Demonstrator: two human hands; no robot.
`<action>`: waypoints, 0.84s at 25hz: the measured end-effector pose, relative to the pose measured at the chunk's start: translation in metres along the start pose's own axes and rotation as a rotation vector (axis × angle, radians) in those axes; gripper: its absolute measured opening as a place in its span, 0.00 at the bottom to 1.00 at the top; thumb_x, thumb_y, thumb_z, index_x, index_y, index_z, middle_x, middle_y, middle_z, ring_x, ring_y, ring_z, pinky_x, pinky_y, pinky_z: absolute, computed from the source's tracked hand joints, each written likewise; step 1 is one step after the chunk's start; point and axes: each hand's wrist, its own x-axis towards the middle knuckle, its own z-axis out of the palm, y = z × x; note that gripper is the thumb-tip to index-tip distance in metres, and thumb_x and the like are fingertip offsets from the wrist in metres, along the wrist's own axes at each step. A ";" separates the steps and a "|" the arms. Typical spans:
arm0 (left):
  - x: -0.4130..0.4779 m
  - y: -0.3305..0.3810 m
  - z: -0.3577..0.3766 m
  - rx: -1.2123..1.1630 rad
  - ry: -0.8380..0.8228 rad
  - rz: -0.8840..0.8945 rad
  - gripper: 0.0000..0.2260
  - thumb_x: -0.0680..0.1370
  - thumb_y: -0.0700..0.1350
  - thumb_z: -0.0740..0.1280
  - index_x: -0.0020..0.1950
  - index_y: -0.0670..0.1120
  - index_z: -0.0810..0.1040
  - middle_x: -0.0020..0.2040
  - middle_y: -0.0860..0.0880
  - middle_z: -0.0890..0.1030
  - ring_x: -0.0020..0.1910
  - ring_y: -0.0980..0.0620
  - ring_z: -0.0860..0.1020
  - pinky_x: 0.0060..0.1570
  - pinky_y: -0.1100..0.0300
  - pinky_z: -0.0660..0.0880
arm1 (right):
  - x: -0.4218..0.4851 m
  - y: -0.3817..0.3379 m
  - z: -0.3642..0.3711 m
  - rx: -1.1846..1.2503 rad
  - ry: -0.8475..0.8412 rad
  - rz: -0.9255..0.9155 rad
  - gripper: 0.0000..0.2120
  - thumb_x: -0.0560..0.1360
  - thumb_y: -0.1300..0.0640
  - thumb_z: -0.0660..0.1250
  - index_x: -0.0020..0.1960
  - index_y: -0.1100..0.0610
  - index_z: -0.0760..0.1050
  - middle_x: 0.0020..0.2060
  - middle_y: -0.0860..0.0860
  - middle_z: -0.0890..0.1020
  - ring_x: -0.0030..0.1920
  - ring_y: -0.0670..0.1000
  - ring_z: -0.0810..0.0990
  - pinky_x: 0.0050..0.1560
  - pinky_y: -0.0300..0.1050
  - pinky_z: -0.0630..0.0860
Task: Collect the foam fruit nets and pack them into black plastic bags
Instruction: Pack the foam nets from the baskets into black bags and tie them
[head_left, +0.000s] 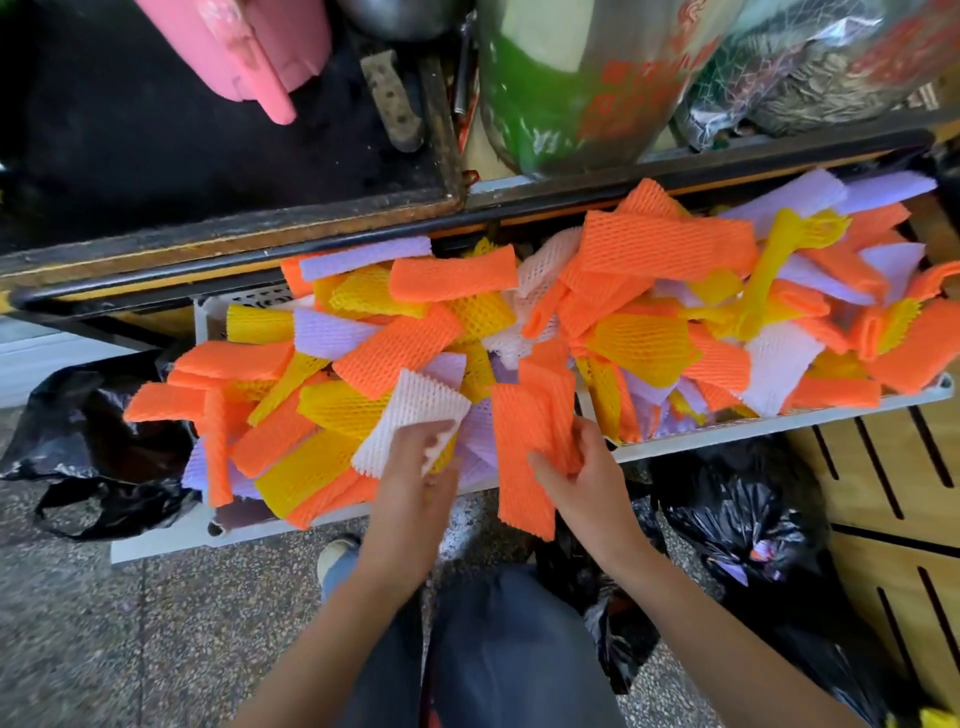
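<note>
The left hand (415, 478) is near the front of the big pile of nets (613, 291). Its fingers are bent and they pinch the bottom edge of a white net (405, 415). The hand is a bit blurry, so I cannot tell how tight the hold is. The right hand (582, 478) is just beside it. Its fingers and thumb are curled round the side of a long orange net (522, 467), which hangs down over the front of the white tray (779, 434). The pile is orange, yellow, purple and white, and it fills the tray from side to side. One black bag (93, 441) lies on the floor at the left end of the tray. Another black bag (753, 514) sits on the right, below the tray, and bits of purple and orange net show inside it.
</note>
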 end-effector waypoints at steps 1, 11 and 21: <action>0.009 -0.011 -0.005 0.123 0.077 -0.016 0.15 0.77 0.38 0.66 0.61 0.52 0.71 0.56 0.50 0.72 0.58 0.52 0.71 0.55 0.67 0.65 | 0.003 0.004 -0.005 -0.018 0.004 0.005 0.24 0.74 0.55 0.69 0.67 0.57 0.65 0.55 0.49 0.77 0.53 0.47 0.79 0.44 0.28 0.72; 0.039 -0.043 -0.011 0.531 0.298 -0.031 0.10 0.74 0.42 0.68 0.53 0.40 0.74 0.48 0.41 0.75 0.45 0.40 0.74 0.37 0.53 0.66 | 0.013 0.024 -0.023 -0.119 0.100 -0.019 0.24 0.74 0.54 0.69 0.65 0.58 0.63 0.50 0.44 0.75 0.48 0.40 0.78 0.48 0.32 0.73; -0.010 0.012 0.093 0.146 -0.387 0.435 0.18 0.76 0.45 0.60 0.66 0.46 0.72 0.62 0.51 0.71 0.63 0.56 0.69 0.64 0.70 0.62 | -0.041 0.044 -0.018 0.501 0.350 -0.093 0.21 0.70 0.54 0.69 0.59 0.53 0.65 0.51 0.44 0.79 0.50 0.38 0.79 0.48 0.31 0.74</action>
